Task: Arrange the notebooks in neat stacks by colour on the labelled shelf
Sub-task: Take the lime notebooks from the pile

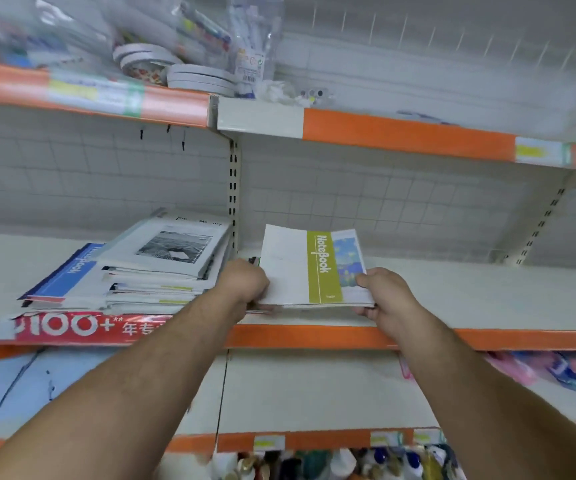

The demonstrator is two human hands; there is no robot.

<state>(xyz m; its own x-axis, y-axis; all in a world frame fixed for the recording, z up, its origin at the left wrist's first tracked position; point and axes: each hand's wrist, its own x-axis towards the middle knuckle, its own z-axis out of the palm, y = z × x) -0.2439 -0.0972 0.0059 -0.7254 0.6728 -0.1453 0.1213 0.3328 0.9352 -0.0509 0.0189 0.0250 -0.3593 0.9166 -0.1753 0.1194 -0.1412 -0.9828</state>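
We face a white shop shelf (pixel 470 289) with an orange front edge, its right bay bare apart from what the hands hold at its left end. Above it runs an upper shelf (pixel 408 133) with the same orange edge, carrying clear plastic bags (pixel 175 29) of blurred small goods. In the left bay, just beyond the slotted upright post (pixel 233 195), a loose pile of notebooks (pixel 155 282) lies on the shelf, its top cover pale with a black-and-white photo, its edges uneven. The thin stack of notebooks (pixel 290 271) we are handling sits at the front of the right bay, close beside that post; its top cover is white with a green band reading "NoteBook" and a blue picture, and its far edge tilts upward while the near edge meets the shelf's front lip. A blue notebook (pixel 72 275) leans against the left side of the pile. The left hand (pixel 245 284) grips the stack's left edge, fingers curled around it. The right hand (pixel 387 292) pinches the near right corner, thumb on the cover and fingers underneath. A red strip (pixel 82 329) printed "100+" covers the shelf edge below the pile. White tape rolls (pixel 200 79) lie stacked on the upper shelf.
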